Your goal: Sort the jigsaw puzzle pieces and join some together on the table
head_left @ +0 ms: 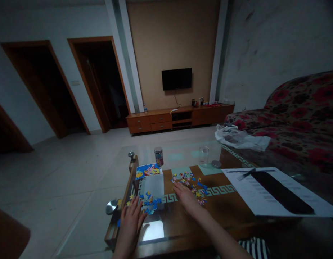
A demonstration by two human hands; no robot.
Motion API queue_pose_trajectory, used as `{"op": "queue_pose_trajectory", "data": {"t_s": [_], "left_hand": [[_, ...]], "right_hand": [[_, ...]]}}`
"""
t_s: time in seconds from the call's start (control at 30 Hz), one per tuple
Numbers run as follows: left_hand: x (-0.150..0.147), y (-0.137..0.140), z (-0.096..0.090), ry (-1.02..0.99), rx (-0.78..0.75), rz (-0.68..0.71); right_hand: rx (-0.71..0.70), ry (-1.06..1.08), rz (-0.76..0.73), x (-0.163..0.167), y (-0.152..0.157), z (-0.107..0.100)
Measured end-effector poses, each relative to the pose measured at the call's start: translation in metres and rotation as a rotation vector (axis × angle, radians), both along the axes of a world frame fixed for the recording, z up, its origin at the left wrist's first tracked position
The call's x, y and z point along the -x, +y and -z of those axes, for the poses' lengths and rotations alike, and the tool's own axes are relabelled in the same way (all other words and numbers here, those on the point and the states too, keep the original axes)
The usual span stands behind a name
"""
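My left hand [132, 217] rests at the left edge of the glass coffee table [179, 219], fingers stretched out beside a pile of jigsaw puzzle pieces [150, 203], mostly blue. Flat and open, my right hand [185, 197] touches or hovers just over the near left side of a second group of puzzle pieces [200, 185] in mixed colours. Whether a piece lies under its fingertips is hidden. A colourful cartoon picture [148, 171] lies behind the left pile. Just behind it stands a lidded can [158, 157] with a printed side.
A clear jar [203, 157] stands at the table's far side beside a round metal lid [216, 164]. To the right lie printed papers [243, 190] with a long black object [282, 192] and a pen [246, 174]. A white plastic bag [242, 139] sits by the floral sofa [301, 118].
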State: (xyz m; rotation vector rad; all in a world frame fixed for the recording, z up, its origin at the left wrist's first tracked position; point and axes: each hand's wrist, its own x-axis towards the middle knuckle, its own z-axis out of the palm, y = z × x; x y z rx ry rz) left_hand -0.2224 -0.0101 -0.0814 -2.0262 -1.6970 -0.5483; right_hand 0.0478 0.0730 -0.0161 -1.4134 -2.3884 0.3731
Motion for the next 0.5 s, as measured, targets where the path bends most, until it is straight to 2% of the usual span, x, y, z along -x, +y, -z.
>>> {"op": "queue_pose_trajectory", "data": {"t_s": [0.1, 0.23, 0.3, 0.37, 0.43, 0.5], "left_hand": [[-0.025, -0.019, -0.014, 0.033, -0.089, 0.161], [-0.072, -0.039, -0.032, 0.058, -0.155, 0.473], [-0.093, -0.040, -0.028, 0.033, -0.236, 0.612], [-0.107, -0.036, -0.017, -0.023, -0.352, 0.694], [-0.111, -0.029, -0.008, -0.052, -0.365, 0.714], [-0.105, -0.023, -0.003, -0.061, -0.295, 0.674]], "right_hand": [[0.000, 0.016, 0.028, -0.002, -0.003, -0.003], [-0.036, 0.065, -0.016, 0.013, -0.012, -0.014], [-0.041, 0.081, -0.077, 0.027, -0.022, -0.017], [-0.037, 0.094, -0.147, 0.040, -0.032, -0.018], [-0.024, 0.092, -0.199, 0.051, -0.038, -0.015], [-0.012, 0.069, -0.215, 0.059, -0.038, -0.012]]}}
